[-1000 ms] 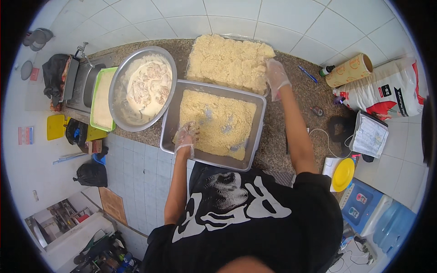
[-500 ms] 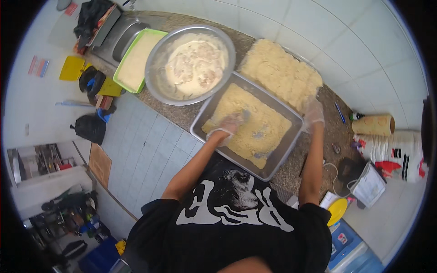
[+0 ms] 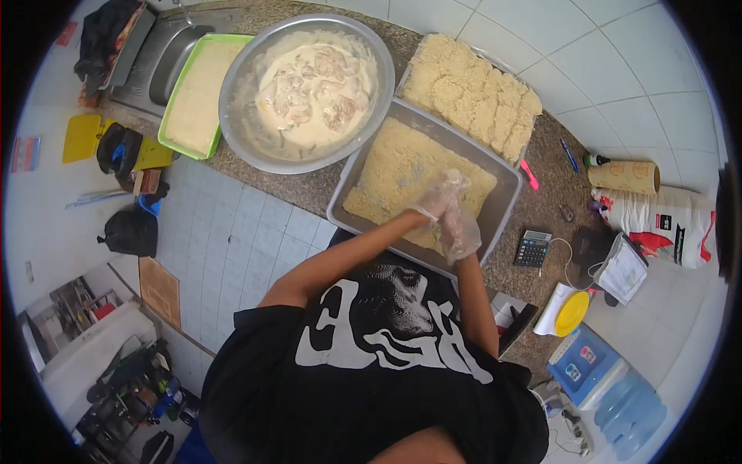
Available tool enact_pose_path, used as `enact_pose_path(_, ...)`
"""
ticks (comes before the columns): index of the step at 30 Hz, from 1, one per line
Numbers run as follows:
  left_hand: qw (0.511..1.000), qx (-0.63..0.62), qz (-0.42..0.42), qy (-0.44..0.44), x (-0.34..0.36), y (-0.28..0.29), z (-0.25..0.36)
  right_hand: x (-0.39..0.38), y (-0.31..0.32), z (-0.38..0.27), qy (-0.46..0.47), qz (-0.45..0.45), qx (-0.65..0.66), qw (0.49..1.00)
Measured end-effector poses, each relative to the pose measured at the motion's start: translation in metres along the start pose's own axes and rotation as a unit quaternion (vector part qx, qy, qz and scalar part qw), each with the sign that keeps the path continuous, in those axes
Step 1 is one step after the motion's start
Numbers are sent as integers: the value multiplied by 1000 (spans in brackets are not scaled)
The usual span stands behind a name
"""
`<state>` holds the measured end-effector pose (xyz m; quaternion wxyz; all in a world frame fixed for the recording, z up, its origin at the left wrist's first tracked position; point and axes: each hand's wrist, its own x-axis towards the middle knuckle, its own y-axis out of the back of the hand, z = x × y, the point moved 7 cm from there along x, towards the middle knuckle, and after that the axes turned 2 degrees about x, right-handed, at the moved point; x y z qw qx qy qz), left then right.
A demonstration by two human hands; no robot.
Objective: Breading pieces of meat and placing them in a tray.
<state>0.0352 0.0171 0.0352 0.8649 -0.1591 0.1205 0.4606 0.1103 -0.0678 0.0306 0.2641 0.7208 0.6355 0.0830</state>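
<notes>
Both my hands wear clear plastic gloves and are over a grey rectangular tub (image 3: 506, 213) of yellowish breadcrumbs (image 3: 402, 162). My left hand (image 3: 442, 193) lies over the crumbs near the middle of the tub. Close beside it, nearer the tub's front edge, is my right hand (image 3: 461, 232), its fingers toward the left hand. Loose glove plastic and blur hide the fingers of both, so I cannot tell whether they are closed or hold anything. A large metal bowl (image 3: 232, 116) at the tub's left holds raw meat pieces (image 3: 328, 93) in creamy batter. Behind the tub, a tray holds crumb-coated pieces (image 3: 471, 97).
A green tray (image 3: 166, 127) of pale crumbs stands between bowl and sink (image 3: 166, 73). To the right on the granite counter (image 3: 533, 197) are a pink marker (image 3: 529, 175), a blue pen (image 3: 570, 155), a calculator (image 3: 533, 249), a brown roll (image 3: 624, 176) and a white sack (image 3: 657, 220).
My right hand has come away from the coated pieces' tray to the tub. My left hand has moved right across the crumbs, beside it. The view has shifted slightly.
</notes>
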Motion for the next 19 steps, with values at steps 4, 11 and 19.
enact_pose_path(4,944,313,-95,-52,18,34,33,11,23,-106,-120,-148,215,958)
enact_pose_path(11,952,305,-29,14,-36,67,43,38,49,-44,-88,-23,-112,990)
enact_pose_path(19,944,134,287,92,-201,274,109,103,-31,-212,1,-76,90,993)
